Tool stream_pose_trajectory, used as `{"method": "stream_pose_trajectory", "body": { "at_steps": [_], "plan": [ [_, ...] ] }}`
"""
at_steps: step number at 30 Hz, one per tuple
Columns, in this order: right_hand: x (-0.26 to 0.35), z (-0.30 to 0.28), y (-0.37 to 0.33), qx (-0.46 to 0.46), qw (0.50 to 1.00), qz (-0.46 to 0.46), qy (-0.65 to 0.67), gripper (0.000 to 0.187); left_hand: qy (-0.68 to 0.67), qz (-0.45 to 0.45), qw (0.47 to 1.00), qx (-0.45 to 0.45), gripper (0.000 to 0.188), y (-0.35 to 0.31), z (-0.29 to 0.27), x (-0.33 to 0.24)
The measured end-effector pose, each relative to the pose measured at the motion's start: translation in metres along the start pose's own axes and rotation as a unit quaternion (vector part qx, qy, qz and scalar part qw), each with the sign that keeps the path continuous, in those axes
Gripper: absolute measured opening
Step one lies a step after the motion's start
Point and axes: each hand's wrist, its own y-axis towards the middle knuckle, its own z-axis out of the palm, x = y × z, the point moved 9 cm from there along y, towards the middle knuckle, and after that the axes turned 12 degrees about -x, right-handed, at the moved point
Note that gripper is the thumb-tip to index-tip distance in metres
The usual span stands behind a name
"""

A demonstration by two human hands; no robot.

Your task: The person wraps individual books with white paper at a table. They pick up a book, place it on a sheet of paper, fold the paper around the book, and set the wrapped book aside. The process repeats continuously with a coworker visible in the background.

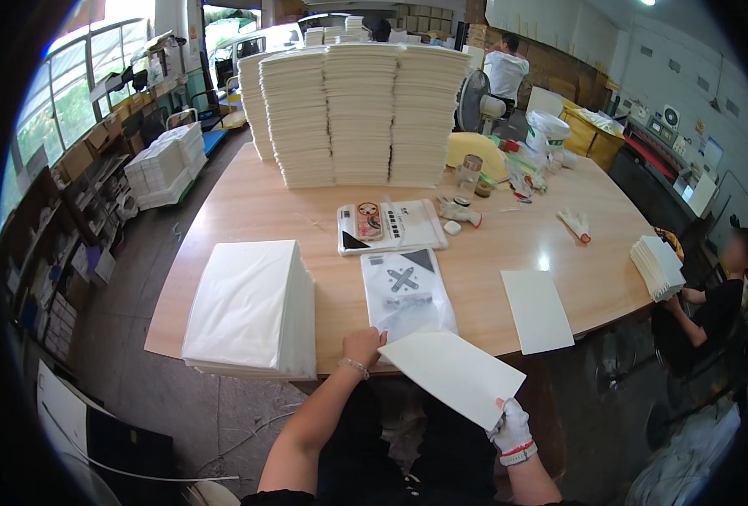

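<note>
My bare left hand (363, 347), with a bracelet at the wrist, is closed at the near left corner of a clear plastic bag (407, 287) printed with a dark crossed figure. The bag lies flat by the table's near edge. A cream paper sheet (454, 371) is tilted over the bag's near end, its left corner beside my left fingers. My right hand (511, 426), in a white glove with a red-trimmed cuff, grips the sheet's near right corner. Whether the sheet is one leaf or several, I cannot tell. Another cream sheet (537, 312) lies to the right.
At left on the table (222, 202) stands a stack of plastic bags (247, 304). Tall paper stacks (357, 118) rise at the back. A phone (369, 221) lies on packaged bags (407, 228). A loose glove (575, 225) lies right. A seated person (703, 308) is beside a paper pile (656, 266).
</note>
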Motion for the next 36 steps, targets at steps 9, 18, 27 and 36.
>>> {"method": "stream_pose_trajectory", "body": {
  "at_steps": [9,18,27,36],
  "plan": [
    [0.005,0.003,0.007,-0.004,0.999,-0.015,0.030,0.015,-0.402,-0.208,0.882,0.131,0.027,-0.014,0.035,0.016],
    [0.011,0.002,-0.019,-0.030,0.990,-0.130,-0.045,0.021,-0.525,-0.227,0.800,0.179,0.023,-0.026,0.044,-0.007],
    [0.005,-0.012,-0.029,-0.031,0.994,-0.098,-0.033,0.020,-0.736,-0.288,0.585,0.182,0.026,-0.054,0.043,-0.026],
    [-0.021,-0.015,-0.043,-0.061,0.997,-0.031,-0.026,0.011,-0.649,-0.269,0.709,0.070,0.028,-0.065,0.044,-0.020]
  ]
}}
